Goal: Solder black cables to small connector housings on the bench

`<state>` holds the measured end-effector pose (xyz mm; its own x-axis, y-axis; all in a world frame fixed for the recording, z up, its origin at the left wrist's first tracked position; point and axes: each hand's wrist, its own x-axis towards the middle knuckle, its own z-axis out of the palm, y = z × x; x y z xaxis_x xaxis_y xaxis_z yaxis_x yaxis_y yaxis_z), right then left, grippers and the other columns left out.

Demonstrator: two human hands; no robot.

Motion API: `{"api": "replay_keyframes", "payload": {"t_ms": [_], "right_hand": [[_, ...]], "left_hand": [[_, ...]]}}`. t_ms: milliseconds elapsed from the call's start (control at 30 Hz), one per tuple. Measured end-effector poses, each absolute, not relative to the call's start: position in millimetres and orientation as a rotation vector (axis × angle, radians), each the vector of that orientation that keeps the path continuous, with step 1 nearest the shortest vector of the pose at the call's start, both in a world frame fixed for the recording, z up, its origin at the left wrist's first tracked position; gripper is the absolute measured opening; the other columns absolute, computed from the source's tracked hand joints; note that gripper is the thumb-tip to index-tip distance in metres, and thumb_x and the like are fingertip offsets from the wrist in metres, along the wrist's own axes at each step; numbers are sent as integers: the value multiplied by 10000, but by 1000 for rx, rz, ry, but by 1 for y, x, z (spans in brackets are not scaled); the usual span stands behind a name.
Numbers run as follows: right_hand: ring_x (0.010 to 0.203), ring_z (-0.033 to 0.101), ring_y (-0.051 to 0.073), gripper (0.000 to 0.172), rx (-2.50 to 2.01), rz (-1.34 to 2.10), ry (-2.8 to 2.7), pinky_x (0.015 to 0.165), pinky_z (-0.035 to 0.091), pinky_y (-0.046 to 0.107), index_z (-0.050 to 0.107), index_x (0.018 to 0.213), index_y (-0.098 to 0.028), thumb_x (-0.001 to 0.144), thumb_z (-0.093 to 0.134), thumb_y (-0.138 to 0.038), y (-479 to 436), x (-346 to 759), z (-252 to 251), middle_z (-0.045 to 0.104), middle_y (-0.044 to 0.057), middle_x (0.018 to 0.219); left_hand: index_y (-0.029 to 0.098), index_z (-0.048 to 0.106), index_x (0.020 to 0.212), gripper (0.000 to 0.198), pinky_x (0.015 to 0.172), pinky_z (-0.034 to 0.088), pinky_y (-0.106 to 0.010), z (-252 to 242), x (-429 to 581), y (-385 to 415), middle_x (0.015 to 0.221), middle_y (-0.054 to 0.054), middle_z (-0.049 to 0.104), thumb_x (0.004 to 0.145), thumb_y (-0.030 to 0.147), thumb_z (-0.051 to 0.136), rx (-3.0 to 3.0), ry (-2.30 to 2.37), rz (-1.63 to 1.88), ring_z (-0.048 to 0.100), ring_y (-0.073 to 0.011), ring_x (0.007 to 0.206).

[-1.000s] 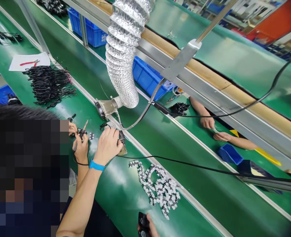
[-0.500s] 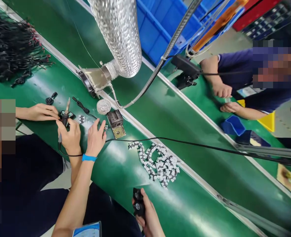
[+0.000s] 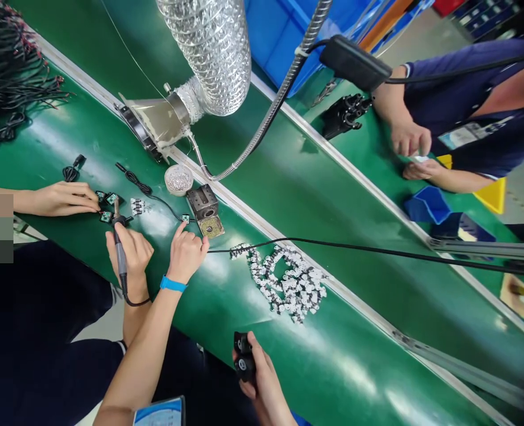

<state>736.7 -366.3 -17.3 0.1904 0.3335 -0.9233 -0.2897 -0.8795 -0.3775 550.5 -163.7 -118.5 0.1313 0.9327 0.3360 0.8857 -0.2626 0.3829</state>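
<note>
My left hand (image 3: 185, 253), with a blue band at its wrist, reaches over the green bench. Its index finger touches or hovers just over a small circuit board (image 3: 185, 219) on a black cable (image 3: 164, 203); the other fingers are bent, holding nothing. Beside that board stands a dark metal block (image 3: 203, 202) with a tan pad (image 3: 211, 227) in front. Low in the view, my right hand (image 3: 266, 381) grips a black plastic device (image 3: 244, 361) with round ends and white symbols. Its exact kind is unclear.
At left, a co-worker's hand (image 3: 131, 248) holds a soldering iron (image 3: 120, 254); their other hand (image 3: 64, 198) is by small boards (image 3: 106, 216). White-and-black parts (image 3: 297, 290) lie piled at right. A foil duct (image 3: 212, 59) hangs overhead. Another person's hands (image 3: 412, 142) work across the bench.
My left hand has gone from spread fingers to a pointing index finger at the small board. The co-worker's soldering iron has shifted lower. My right hand keeps the black device.
</note>
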Motion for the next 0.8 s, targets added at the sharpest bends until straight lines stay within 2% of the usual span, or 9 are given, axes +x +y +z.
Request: {"api": "replay_keyframes", "payload": {"t_ms": [167,233,300,333,367,433,567,700,800], "right_hand": [[425,291,14,616,-1994,1691,-42,397,189,173,646,876,-158,757,694,-760,-348,737,-14,628,5,748],[459,344,37,590,-1973,1663,-106,401,205,172,649,891,-168,768,694,-743,-331,734,-12,640,10,754],[491,393,63,560,-1924,1637,-183,398,227,178,649,896,-184,770,700,-728,-312,728,-12,636,4,742],[513,426,75,543,-1891,1623,-216,404,260,183,650,905,-192,771,706,-715,-303,724,-11,635,0,748],[540,461,87,527,-1856,1613,-239,419,304,189,651,914,-199,772,713,-703,-296,720,-11,634,-4,757],[598,521,112,502,-1791,1610,-252,473,391,207,648,924,-203,780,717,-680,-288,712,-12,623,-11,760],[550,487,119,478,-1726,1696,-210,452,377,223,611,915,-209,807,681,-669,-292,701,-19,555,-38,665],[537,490,126,445,-1715,1748,-132,430,346,217,590,927,-225,806,670,-646,-304,700,-32,566,-42,656],[461,444,125,487,-1794,1783,-158,419,334,231,586,833,-214,827,602,-701,-308,702,-43,533,-37,553]], "left_hand": [[217,475,535,441,1045,506,-489,-87,555,-195,546,19,388,972,226,532,2028,1816,924,484,-151,590],[216,528,622,361,947,546,-453,-65,566,-227,605,2,457,981,254,531,1826,1760,977,541,-168,664],[226,643,914,145,844,576,-417,-45,578,-263,836,-56,604,971,330,559,1651,1628,937,616,-209,828],[237,631,1126,228,823,587,-410,-37,584,-279,1003,-92,632,953,380,588,1599,1544,892,635,-230,914],[252,549,1318,416,820,597,-404,-31,590,-294,1154,-121,615,940,415,607,1556,1479,848,641,-247,992],[284,350,1513,626,841,608,-381,-26,598,-315,1333,-146,544,953,422,592,1482,1428,802,633,-257,1107],[331,349,1497,489,867,603,-337,-35,601,-325,1339,-108,550,1022,310,464,1361,1533,805,638,-227,1152],[328,321,1512,518,757,609,-327,-46,596,-318,1248,-95,584,1014,298,462,1413,1533,701,695,-215,973],[318,380,1450,448,677,599,-321,-54,594,-315,1178,-76,599,1009,282,450,1501,1541,603,704,-198,837]]}}
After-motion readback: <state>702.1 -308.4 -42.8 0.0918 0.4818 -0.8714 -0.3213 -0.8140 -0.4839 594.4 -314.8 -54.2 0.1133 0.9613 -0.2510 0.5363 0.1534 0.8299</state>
